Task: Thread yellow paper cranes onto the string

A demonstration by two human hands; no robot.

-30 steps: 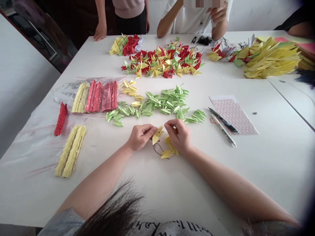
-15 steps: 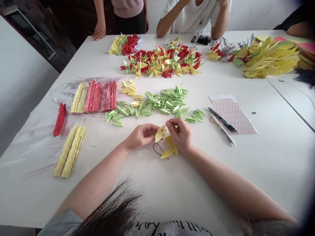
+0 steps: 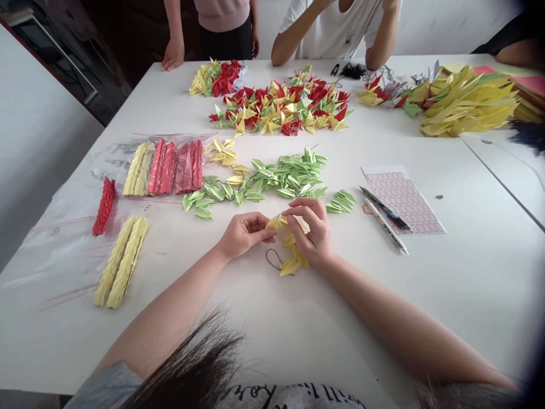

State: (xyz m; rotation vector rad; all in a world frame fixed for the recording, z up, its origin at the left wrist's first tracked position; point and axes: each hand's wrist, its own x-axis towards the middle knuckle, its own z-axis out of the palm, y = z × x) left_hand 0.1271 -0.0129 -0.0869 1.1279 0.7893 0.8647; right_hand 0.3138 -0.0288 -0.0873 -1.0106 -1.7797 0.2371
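My left hand (image 3: 247, 234) pinches a folded yellow paper piece (image 3: 273, 222) between thumb and fingers. On its other side, my right hand (image 3: 313, 227) has its thumb and index finger closed at the piece's upper edge, the other fingers raised and spread. Beneath the right hand, several yellow folded paper pieces (image 3: 290, 266) hang together on a dark cord (image 3: 272, 259), whose loop lies on the white table (image 3: 255, 329). Just beyond the hands is a chain of green folded paper pieces (image 3: 298, 170).
Bagged yellow and red folded strips (image 3: 162, 167) lie at the left, with loose yellow strips (image 3: 121, 261) nearer. A label sheet (image 3: 404, 199) and two pens (image 3: 385, 209) are at the right. Red and yellow paper cranes (image 3: 285, 105) pile up at the back. Two people are across the table.
The yellow piece has turned and tipped between my hands. My right fingers have lifted and spread, and my left fingers have shifted along the piece.
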